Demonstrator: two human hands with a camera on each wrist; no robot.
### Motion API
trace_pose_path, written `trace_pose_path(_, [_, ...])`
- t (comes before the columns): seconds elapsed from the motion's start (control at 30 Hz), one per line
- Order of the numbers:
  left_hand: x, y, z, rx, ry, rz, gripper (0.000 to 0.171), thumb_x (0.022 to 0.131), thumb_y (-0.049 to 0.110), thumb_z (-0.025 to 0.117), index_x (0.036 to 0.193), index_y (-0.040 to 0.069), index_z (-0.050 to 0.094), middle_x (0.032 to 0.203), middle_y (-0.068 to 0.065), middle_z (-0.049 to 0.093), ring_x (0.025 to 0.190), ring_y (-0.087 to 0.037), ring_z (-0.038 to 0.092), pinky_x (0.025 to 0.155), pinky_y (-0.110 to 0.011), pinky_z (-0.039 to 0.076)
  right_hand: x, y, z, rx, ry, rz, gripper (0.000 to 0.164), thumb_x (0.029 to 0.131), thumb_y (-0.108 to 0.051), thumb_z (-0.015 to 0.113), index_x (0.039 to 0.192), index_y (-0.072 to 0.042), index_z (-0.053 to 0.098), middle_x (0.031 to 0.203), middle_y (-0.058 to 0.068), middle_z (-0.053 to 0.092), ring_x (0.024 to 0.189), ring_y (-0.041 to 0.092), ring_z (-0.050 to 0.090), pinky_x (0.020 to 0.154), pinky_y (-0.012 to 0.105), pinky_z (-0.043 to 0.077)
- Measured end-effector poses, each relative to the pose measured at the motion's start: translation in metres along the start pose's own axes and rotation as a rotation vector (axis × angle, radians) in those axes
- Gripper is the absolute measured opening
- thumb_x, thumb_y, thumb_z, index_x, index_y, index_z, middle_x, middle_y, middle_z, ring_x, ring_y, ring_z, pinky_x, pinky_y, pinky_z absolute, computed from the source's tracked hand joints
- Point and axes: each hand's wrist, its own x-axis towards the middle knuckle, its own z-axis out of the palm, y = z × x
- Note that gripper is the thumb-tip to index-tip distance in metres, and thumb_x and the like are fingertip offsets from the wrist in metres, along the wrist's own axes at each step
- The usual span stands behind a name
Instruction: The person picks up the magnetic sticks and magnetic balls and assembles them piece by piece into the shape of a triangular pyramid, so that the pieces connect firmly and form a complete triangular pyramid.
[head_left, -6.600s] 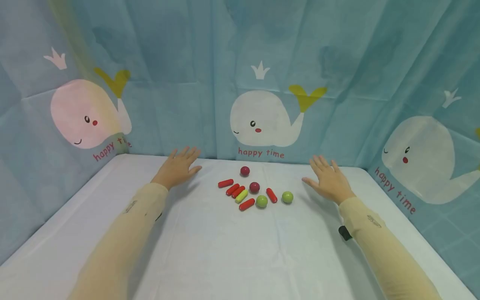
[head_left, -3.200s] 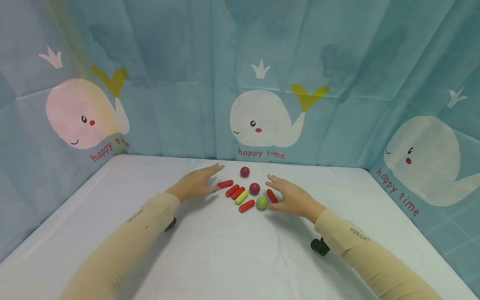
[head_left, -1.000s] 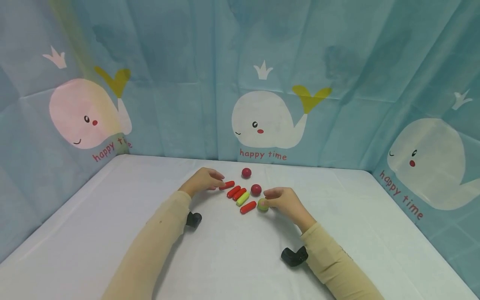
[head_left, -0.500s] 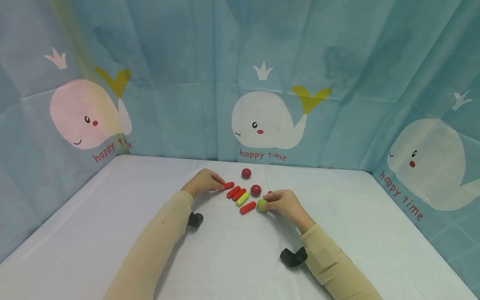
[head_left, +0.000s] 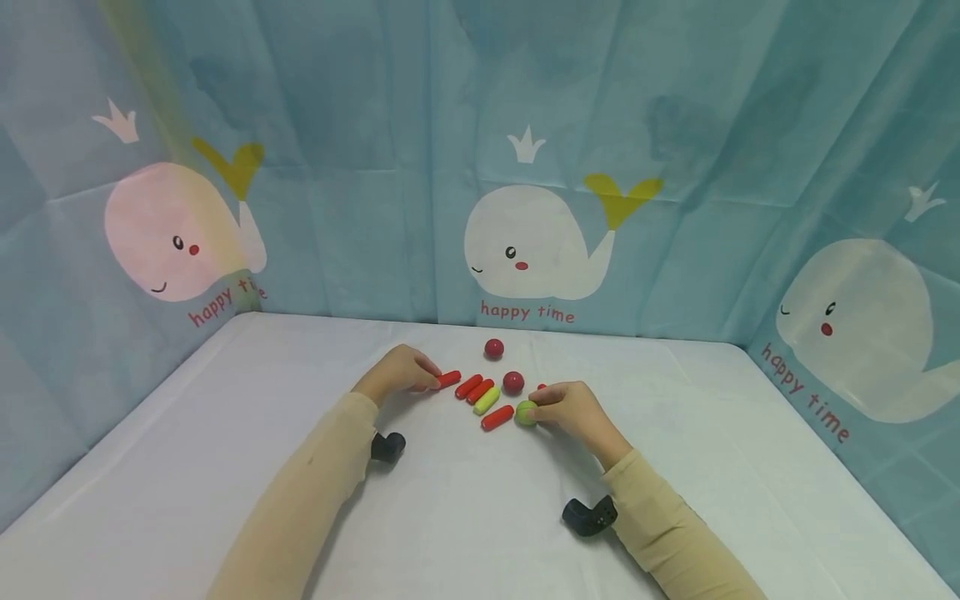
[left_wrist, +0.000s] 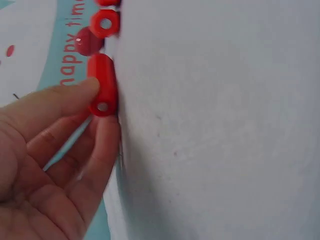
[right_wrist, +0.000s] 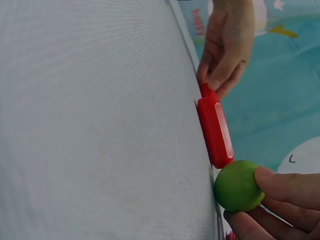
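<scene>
At the left of a small group of objects, my left hand (head_left: 399, 369) pinches one end of a short red stick (head_left: 450, 379) between thumb and fingers. In the left wrist view the stick (left_wrist: 104, 70) is ridged, with a small hole in its end. My right hand (head_left: 576, 410) has thumb and fingers around a green ball (right_wrist: 236, 186), low at the tabletop. Touching or nearly touching that ball is another red stick (head_left: 497, 417). Between the hands lie a yellow-green stick (head_left: 486, 401) and two red sticks (head_left: 468, 386) side by side.
Two dark red balls, one nearer (head_left: 513, 382) and one farther back (head_left: 493, 348), sit behind the sticks. A red tip (head_left: 542, 387) shows behind my right fingers. Black wrist devices (head_left: 588, 517) hang under both sleeves. A blue whale-print curtain (head_left: 337, 233) borders the white table (head_left: 465, 517).
Both hands came inward from the sides. My left hand took the leftmost red stick and drew it slightly left and nearer. My right hand closed on the green ball; the other green ball is out of sight.
</scene>
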Motion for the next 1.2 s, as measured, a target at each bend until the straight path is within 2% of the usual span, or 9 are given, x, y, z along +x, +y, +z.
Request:
trace_pose_path(0.17, [-0.007, -0.007, -0.002, -0.004, 0.022, -0.024, 0.026, 0.086, 0.023, 0.074, 0.110, 0.012, 0.075, 0.111, -0.008, 0.068, 0.095, -0.021, 0.060, 0.086, -0.034, 0.051, 0.000, 0.000, 0.000, -0.011, 0.002, -0.002, 0.029, 0.084, -0.019, 0.079, 0.111, -0.010, 0.075, 0.114, 0.008, 0.073, 0.098, 0.018, 0.064, 0.090, 0.035, 0.056])
trace_pose_path(0.53, [-0.020, -0.027, 0.001, -0.061, 0.041, 0.009, 0.026, 0.085, 0.024, 0.074, 0.109, 0.015, 0.077, 0.110, -0.005, 0.070, 0.097, -0.019, 0.060, 0.086, -0.034, 0.048, -0.001, -0.001, 0.002, -0.013, -0.002, 0.000, 0.028, 0.084, -0.018, 0.079, 0.111, -0.008, 0.075, 0.114, 0.009, 0.073, 0.097, 0.017, 0.064, 0.088, 0.033, 0.056])
trace_pose_path(0.9, [-0.019, -0.028, 0.000, -0.078, 0.047, 0.000, 0.025, 0.086, 0.024, 0.074, 0.110, 0.017, 0.076, 0.113, -0.005, 0.069, 0.104, -0.022, 0.056, 0.089, -0.036, 0.047, -0.001, -0.002, 0.001, -0.028, -0.008, -0.007, 0.029, 0.085, -0.019, 0.078, 0.113, -0.009, 0.075, 0.116, 0.009, 0.072, 0.096, 0.018, 0.065, 0.087, 0.034, 0.057])
trace_pose_path(1.2, [-0.019, -0.024, 0.000, -0.069, 0.043, 0.008, 0.026, 0.086, 0.024, 0.075, 0.111, 0.016, 0.076, 0.112, -0.007, 0.069, 0.100, -0.021, 0.060, 0.089, -0.037, 0.048, -0.001, -0.003, -0.001, -0.033, -0.011, 0.004, 0.031, 0.084, -0.017, 0.079, 0.114, -0.008, 0.075, 0.118, 0.012, 0.072, 0.093, 0.017, 0.065, 0.085, 0.032, 0.058])
